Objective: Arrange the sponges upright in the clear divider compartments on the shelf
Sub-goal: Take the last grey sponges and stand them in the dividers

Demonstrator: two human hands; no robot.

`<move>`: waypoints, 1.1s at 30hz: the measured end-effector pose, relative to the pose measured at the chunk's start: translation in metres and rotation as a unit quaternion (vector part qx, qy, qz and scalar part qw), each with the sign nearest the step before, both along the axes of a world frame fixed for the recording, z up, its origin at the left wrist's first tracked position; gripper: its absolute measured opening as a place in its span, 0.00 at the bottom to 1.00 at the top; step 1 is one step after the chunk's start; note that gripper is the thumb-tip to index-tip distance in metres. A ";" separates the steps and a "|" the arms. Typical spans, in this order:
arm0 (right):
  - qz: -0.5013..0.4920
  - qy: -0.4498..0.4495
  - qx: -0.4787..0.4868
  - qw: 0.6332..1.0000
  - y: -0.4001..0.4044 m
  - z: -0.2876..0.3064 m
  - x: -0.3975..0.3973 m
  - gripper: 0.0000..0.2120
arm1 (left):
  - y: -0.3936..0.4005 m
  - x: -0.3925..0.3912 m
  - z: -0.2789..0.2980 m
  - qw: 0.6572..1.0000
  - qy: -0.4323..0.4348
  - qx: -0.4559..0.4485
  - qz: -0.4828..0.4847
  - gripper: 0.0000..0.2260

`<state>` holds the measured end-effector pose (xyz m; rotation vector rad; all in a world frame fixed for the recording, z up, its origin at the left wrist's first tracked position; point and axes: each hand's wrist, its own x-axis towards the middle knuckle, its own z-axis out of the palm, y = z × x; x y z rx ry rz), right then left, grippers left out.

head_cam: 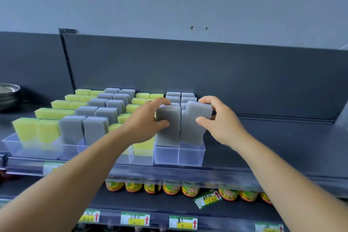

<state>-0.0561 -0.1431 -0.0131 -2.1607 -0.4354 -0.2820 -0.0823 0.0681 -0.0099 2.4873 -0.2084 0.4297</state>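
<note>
Your left hand [146, 117] has its grip closed on a grey sponge [168, 124], thumb on the near face, fingers over the top edge. Your right hand [219, 118] has its grip closed on a second grey sponge [194, 122], thumb on the near face, fingers curled over the top right corner.

Both sponges stand side by side in the rightmost clear divider [178, 153], at the front of the shelf [282, 143]. Left one: upright. Right one: tilted, top leaning right. Their lower ends sit just inside the divider's top rim; the clear space below them shows through the front wall. Whether they touch the bottom, cannot tell.

Behind them, more grey sponges [180, 97] stand in the same divider.

To the left, in order: a divider of yellow sponges [139, 100], partly hidden by your left forearm; a divider of grey sponges [98, 113]; a divider of yellow sponges [47, 128] at far left. All upright, two per row.

Far left on the shelf: metal bowl [8, 92].

Shelf below: jars [188, 190] with yellow-green labels, and price tags [134, 218] on its rail.
</note>
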 end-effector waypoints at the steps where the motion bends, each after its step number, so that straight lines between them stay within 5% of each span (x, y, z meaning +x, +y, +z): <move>1: -0.006 0.005 -0.005 1.000 0.001 -0.002 0.002 0.19 | 0.001 0.001 -0.002 1.000 0.000 0.000 0.001 0.18; 18: -0.017 -0.011 -0.212 0.977 0.015 -0.024 0.007 0.16 | -0.011 0.014 -0.022 0.963 0.012 0.267 0.033 0.19; 33: -0.074 -0.042 -0.276 0.957 0.023 -0.027 -0.012 0.22 | -0.011 0.010 -0.025 0.949 -0.018 0.314 0.030 0.21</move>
